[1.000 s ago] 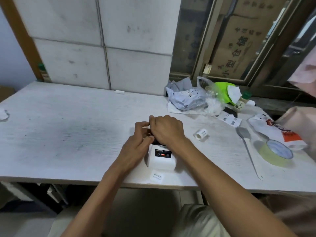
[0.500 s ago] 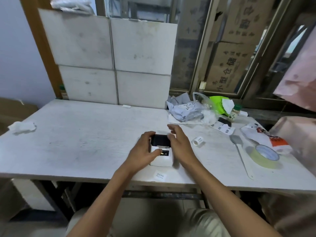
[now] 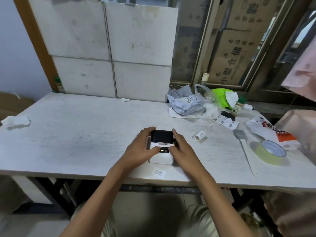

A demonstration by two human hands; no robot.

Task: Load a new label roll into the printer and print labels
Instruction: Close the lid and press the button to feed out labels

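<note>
Printer (image 3: 160, 152): I see it near the table (image 3: 77, 134) edge.
Left hand (image 3: 142, 147): grasping the printer's left side.
Right hand (image 3: 182, 151): grasping its right side.
Label roll (image 3: 199, 136): lying right of the printer.

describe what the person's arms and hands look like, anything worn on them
Both forearms are bare up to the frame edge: no sleeves show. The left hand and right hand have no gloves, and no rings, watch or bands can be seen on the fingers or wrists.
</note>
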